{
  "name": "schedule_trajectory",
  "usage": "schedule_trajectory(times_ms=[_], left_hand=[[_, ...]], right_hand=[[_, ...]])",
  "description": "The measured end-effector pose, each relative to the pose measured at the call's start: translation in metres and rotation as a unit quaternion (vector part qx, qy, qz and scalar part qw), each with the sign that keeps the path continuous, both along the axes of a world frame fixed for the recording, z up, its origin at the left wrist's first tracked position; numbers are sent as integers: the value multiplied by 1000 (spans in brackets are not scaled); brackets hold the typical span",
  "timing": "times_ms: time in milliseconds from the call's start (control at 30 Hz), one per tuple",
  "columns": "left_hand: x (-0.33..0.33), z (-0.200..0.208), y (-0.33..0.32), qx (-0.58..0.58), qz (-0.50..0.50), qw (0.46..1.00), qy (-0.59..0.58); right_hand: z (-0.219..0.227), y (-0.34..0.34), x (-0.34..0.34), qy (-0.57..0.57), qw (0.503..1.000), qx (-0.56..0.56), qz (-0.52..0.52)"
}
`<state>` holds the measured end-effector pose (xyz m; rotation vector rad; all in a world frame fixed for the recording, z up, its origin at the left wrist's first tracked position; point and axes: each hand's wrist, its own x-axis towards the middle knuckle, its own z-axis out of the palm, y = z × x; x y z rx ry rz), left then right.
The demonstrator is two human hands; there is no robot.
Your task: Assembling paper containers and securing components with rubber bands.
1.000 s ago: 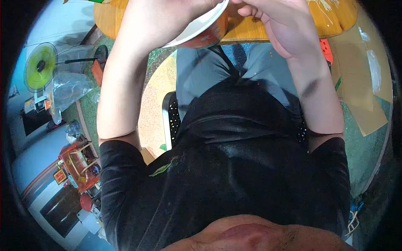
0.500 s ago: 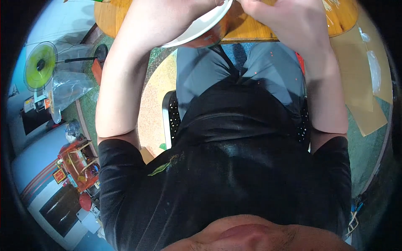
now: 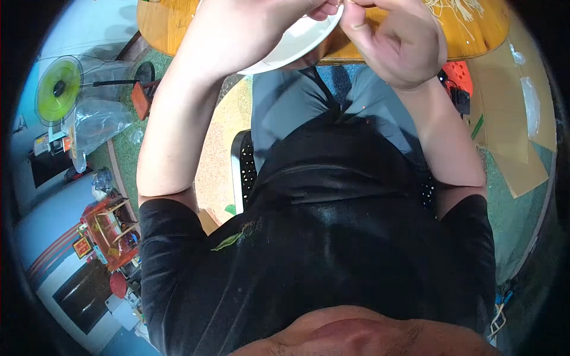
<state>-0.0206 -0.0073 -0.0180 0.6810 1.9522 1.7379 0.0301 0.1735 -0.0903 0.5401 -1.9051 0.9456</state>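
Both my hands meet at the top edge of the view, over the near rim of a white bowl [image 3: 300, 43] at the table's front edge. My left hand [image 3: 279, 16] reaches across the bowl from the left with its fingers curled in. On the right, my right hand [image 3: 396, 44] has its thumb and fingers bent into a pinch beside the rim. Whatever the fingertips hold is too small or cut off by the frame. Thin pale strands [image 3: 466, 8] lie in a loose bunch on the table beyond my right hand.
The wooden table [image 3: 163, 29] has a rounded edge close to my lap. A green fan [image 3: 58, 89] and a clear plastic bag [image 3: 98, 127] are on the left. Flattened cardboard [image 3: 504, 113] lies on the floor at right, near an orange-red plastic item [image 3: 458, 76].
My right hand has turned and shifted slightly left and down, showing its curled fingers. My left forearm has moved slightly right. More of the pale strands and the orange-red item now shows.
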Motion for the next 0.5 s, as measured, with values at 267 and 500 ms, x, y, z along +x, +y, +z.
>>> schedule_trajectory(times_ms=[267, 500], left_hand=[[-4, 2, 3, -76, -29, 997, -17], [-4, -4, -2, -12, -62, 997, -53]], right_hand=[[-9, 0, 5, 40, 999, 16, -22], [-7, 2, 7, 39, 999, 8, -7]])
